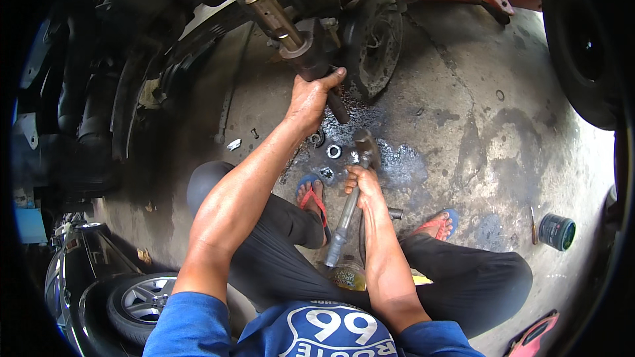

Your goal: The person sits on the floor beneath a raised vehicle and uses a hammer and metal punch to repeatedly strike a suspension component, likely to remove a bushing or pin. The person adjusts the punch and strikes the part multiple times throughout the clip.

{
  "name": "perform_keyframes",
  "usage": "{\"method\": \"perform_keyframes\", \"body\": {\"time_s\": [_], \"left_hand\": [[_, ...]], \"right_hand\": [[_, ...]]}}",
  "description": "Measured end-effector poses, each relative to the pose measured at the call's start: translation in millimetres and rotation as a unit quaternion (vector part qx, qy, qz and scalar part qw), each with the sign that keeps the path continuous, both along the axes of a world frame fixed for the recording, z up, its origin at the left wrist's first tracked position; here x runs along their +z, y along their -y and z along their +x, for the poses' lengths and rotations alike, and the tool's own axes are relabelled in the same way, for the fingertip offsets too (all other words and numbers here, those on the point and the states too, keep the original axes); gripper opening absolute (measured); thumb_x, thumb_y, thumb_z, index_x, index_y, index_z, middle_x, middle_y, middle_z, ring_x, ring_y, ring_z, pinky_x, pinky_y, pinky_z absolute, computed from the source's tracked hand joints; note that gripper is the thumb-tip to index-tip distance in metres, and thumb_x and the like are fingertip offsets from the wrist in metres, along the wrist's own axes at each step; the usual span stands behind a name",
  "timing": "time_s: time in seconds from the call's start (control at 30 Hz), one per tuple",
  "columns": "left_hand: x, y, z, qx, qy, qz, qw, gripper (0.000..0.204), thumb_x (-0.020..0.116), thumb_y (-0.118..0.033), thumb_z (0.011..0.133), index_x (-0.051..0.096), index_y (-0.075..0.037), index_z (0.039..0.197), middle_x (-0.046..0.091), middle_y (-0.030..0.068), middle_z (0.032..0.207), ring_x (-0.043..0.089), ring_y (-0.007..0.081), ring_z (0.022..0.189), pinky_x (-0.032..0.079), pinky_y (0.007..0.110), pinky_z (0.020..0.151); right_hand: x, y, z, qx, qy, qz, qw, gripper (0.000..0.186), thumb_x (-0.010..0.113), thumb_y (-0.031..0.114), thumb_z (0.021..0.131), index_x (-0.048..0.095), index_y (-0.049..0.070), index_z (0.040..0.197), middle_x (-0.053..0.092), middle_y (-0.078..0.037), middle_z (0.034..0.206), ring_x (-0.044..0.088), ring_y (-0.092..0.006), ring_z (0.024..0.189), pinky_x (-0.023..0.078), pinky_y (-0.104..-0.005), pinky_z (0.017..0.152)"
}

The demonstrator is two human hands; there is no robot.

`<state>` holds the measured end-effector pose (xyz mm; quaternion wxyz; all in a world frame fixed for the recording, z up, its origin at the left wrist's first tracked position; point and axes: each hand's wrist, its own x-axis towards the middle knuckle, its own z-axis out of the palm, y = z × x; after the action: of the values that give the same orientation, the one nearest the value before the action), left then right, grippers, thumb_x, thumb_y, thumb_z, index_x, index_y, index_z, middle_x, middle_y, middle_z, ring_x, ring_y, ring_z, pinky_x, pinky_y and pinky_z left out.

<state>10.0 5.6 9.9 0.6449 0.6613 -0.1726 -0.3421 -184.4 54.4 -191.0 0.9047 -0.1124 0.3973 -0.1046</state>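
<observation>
My left hand (309, 102) grips a greasy, dark metal part (305, 60) near the underside of the vehicle, with a shiny cylindrical shaft (269, 13) sticking up from it and a dark bar extending below. My right hand (359, 181) is closed round the metal handle of a hammer (367, 150), held head-up between my legs. Beneath my hands, a metal ring (334, 151) and other small parts (327, 174) lie on the greasy concrete floor (450, 158). A yellowish container (350, 277) is partly hidden by my legs.
A worn disc-shaped part (370, 46) stands beyond my hands. A dark wheel (582, 46) is at upper right. A tub (556, 232), a thin tool (532, 225) and a pink object (532, 336) lie right. A black car's wheel (141, 303) is at lower left.
</observation>
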Motion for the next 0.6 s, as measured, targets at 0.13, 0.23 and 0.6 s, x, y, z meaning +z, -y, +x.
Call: {"method": "perform_keyframes", "body": {"time_s": [0.13, 0.23, 0.6], "left_hand": [[-3, 0, 1, -0.012, -0.001, 0.003, 1.0, 0.018, 0.076, -0.008, 0.085, 0.063, -0.003, 0.096, 0.061, 0.0021, 0.084, 0.055, 0.0151, 0.076, 0.043, 0.032, 0.071], [-2, 0, -1, -0.015, -0.001, 0.001, 1.0, 0.021, 0.076, -0.008, 0.084, 0.063, -0.003, 0.1, 0.061, 0.0022, 0.087, 0.055, 0.0153, 0.079, 0.044, 0.033, 0.072], [3, 0, 2, -0.007, 0.016, 0.012, 1.0, 0.019, 0.078, -0.012, 0.085, 0.064, -0.003, 0.095, 0.063, 0.0024, 0.088, 0.056, 0.0136, 0.083, 0.042, 0.03, 0.075]], "right_hand": [[-53, -8, -51, -0.08, -0.157, 0.108, 0.978, 0.008, 0.052, 0.007, 0.094, 0.057, 0.001, 0.094, 0.042, 0.001, 0.062, 0.039, -0.0106, 0.048, 0.037, -0.0294, 0.044], [-51, -5, -53, -0.096, -0.233, 0.091, 0.963, 0.013, 0.052, 0.01, 0.094, 0.059, 0.0, 0.099, 0.048, -0.002, 0.067, 0.043, -0.0143, 0.05, 0.039, -0.0319, 0.044], [48, -7, 10, 0.085, -0.022, -0.051, 0.995, 0.012, 0.06, 0.01, 0.091, 0.053, 0.007, 0.081, 0.043, 0.003, 0.062, 0.042, -0.0105, 0.047, 0.037, -0.0302, 0.042]]}}
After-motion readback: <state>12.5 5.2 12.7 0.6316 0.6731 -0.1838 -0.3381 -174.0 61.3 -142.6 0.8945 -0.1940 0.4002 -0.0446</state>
